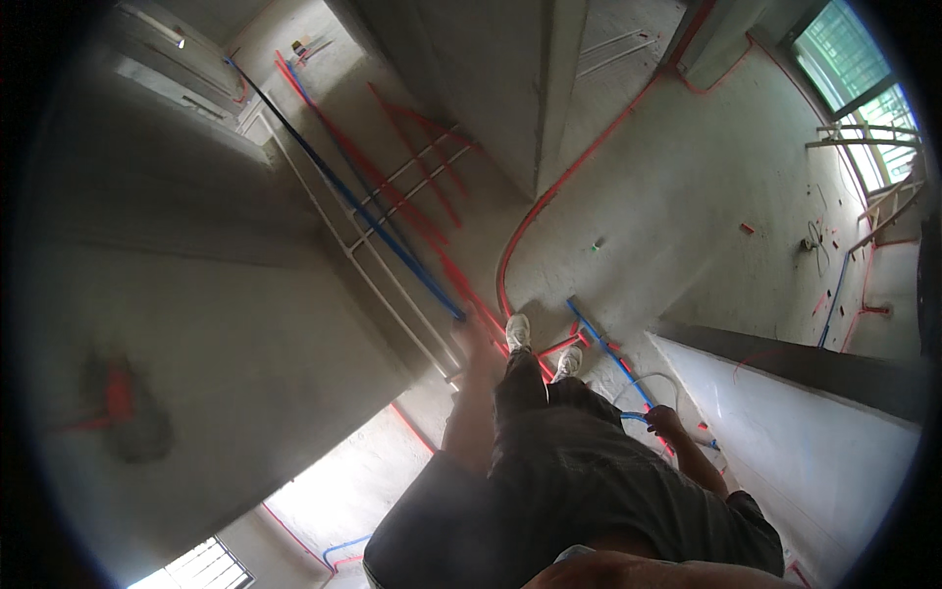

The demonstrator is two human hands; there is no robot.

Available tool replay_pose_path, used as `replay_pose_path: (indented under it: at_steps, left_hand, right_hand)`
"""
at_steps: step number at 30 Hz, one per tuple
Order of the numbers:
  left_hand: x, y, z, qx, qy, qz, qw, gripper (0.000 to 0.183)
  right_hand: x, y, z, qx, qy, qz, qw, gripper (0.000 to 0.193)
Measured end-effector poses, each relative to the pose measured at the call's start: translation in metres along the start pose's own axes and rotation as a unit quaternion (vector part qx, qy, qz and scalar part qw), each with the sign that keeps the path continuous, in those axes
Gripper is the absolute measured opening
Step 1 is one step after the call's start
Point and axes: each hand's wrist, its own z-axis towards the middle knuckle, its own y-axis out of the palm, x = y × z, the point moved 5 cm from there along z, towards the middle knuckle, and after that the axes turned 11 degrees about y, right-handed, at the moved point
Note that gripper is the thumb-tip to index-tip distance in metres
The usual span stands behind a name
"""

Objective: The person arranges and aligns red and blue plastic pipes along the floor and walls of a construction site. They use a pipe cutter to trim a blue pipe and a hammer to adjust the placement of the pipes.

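My left hand [473, 332], smeared by motion, is at the near end of a long blue pipe [378, 234] and appears closed around it. The pipe runs off to the far left, above the floor pipes. On my right, my right hand [665, 422] is closed on a short piece of blue pipe [634, 416] beside my hip. A thin grey loop [643, 381], perhaps a cable or spring, curves close to that hand. Another blue pipe [610, 348] slants from the floor ahead of my shoes toward my right hand, with red pieces beside it.
Red pipes [432, 240] and a white ladder-like frame [339, 231] lie along the left. A red line [520, 231] curves around the wall corner [538, 187] ahead. A low wall [785, 393] stands at right; a curved wooden frame [863, 135] is near the window.
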Motion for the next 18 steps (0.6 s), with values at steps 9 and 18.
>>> replay_pose_path:
  at_steps: [9, 18]
  left_hand:
    - [-0.123, 0.075, 0.082, -0.024, 0.147, 0.217, 0.965, 0.031]
    - [-0.391, 0.121, 0.063, -0.068, -0.019, 0.089, 0.994, 0.029]
  right_hand:
    - [-0.150, 0.039, 0.047, 0.046, -0.072, -0.253, 0.964, 0.026]
    - [-0.296, 0.177, 0.331, -0.067, -0.413, -0.290, 0.861, 0.036]
